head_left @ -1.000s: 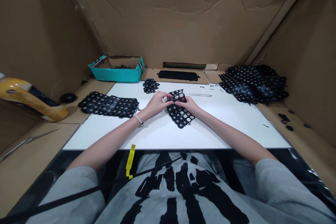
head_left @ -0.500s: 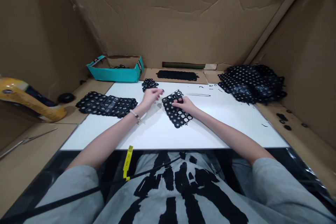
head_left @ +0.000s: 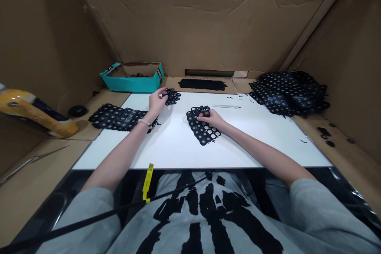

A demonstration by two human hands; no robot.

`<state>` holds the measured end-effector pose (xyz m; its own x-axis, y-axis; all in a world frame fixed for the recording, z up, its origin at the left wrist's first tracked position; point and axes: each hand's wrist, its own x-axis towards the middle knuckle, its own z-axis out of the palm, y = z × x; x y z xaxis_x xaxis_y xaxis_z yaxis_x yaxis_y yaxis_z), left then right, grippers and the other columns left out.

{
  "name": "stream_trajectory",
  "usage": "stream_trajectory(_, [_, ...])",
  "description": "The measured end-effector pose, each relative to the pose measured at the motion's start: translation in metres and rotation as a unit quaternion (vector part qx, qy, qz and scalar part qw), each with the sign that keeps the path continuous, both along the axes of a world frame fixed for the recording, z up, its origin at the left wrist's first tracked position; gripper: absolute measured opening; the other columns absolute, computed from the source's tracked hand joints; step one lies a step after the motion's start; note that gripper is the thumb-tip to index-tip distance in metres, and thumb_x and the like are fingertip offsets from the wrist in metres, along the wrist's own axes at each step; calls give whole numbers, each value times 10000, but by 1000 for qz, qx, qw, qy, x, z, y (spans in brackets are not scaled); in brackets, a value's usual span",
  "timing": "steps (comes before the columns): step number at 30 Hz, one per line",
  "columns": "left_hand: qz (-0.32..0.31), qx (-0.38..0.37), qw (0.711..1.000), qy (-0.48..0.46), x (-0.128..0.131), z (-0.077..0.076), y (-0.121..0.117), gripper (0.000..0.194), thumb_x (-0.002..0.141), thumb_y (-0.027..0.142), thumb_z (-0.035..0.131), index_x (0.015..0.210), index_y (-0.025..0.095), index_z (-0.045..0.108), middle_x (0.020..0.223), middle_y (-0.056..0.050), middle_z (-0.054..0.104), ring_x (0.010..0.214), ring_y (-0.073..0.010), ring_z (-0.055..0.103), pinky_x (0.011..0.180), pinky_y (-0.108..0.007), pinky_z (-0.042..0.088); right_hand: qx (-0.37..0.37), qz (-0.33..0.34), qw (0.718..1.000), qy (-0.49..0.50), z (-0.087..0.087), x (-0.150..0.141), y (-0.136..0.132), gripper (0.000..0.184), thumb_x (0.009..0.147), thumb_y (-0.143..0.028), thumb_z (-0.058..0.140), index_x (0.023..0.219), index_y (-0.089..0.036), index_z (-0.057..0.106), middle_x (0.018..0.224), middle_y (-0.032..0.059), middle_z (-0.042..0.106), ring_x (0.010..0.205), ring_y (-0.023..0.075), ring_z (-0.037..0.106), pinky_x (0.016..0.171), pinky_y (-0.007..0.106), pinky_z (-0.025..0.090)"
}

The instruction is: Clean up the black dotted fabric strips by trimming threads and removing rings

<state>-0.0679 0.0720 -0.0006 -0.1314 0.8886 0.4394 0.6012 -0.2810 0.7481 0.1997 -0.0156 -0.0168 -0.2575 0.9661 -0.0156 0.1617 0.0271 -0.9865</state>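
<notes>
We're head-mounted, looking forward and down, close over the left hand [head_left: 156,101], right hand [head_left: 210,118] and white rectangular tabletop board [head_left: 178,147].

The yellow tag [head_left: 148,180] and teal box label [head_left: 159,74] are unreadably small.

grey t-shirt [head_left: 175,184], black print [head_left: 211,206], beaded bracelet [head_left: 144,122]

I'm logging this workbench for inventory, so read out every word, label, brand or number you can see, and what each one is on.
Teal box: black label with pale lettering, too small and blurred to read.
Yellow tag: small printed text and a square code, too blurred to read.
Nothing else readable shows.
</notes>
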Motion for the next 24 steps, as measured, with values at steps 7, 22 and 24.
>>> stream_trajectory(7, [-306,53,932,186,55,18,-63,270,813,420,674,953,198,738,974,-80,731,906,-231,603,870,-358,450,30,4,1000,-9,-3,0,4,343,633,-466,759,735,-162,638,682,5,662,656,151,575,654,289,477])
stream_trajectory(22, [-199,-140,965,-96,45,5,-35,329,719,458,694,782,141,752,820,-93,746,668,-165,598,591,-267,433,70,43,995,-54,-5,6,5,338,657,-461,752,751,-147,669,750,23,686,748,182,604,754,315,459])
stream_trajectory(24, [-106,-107,979,-137,27,7,-21,363,743,454,661,864,122,744,853,-106,744,621,-142,566,531,-246,392,63,37,996,-59,-4,5,3,343,648,-463,756,741,-148,656,727,19,669,728,179,596,731,313,459])
